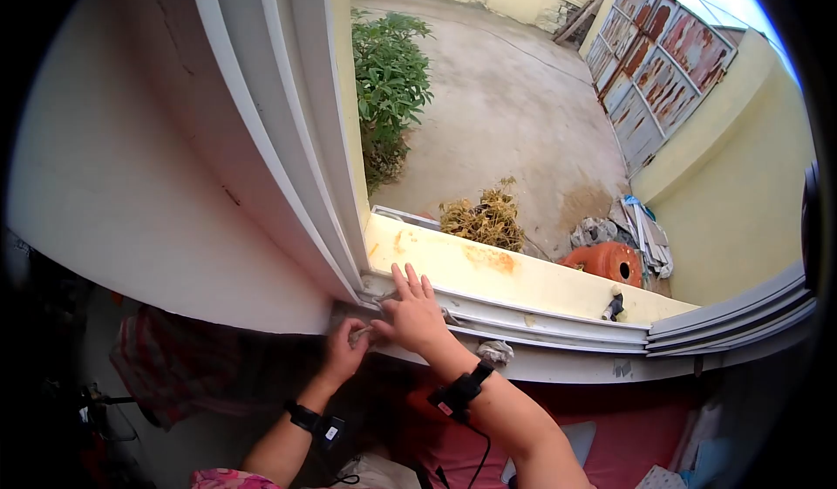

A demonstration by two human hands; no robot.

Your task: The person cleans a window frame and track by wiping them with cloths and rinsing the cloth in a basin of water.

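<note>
At the left corner of the white window frame [540,325], my right hand [414,315] lies over the sliding track with its fingers spread towards the outer sill. My left hand [344,349] is just beside it, fingers pinched on a small greyish piece of cloth [357,336]. The thumb side of my right hand is close to that piece; whether it touches it cannot be made out. Some greyish material shows under and beside my right hand on the track. A crumpled grey-white wad [495,352] sits on the inner sill, right of my right hand.
Outside are a green bush [388,71], a dry plant [485,220], an orange container [606,261] and a rusty gate [658,53]. A small dark object [614,304] lies on the outer sill [453,254]. Red fabric [645,419] is below the window; striped cloth [166,363] hangs left.
</note>
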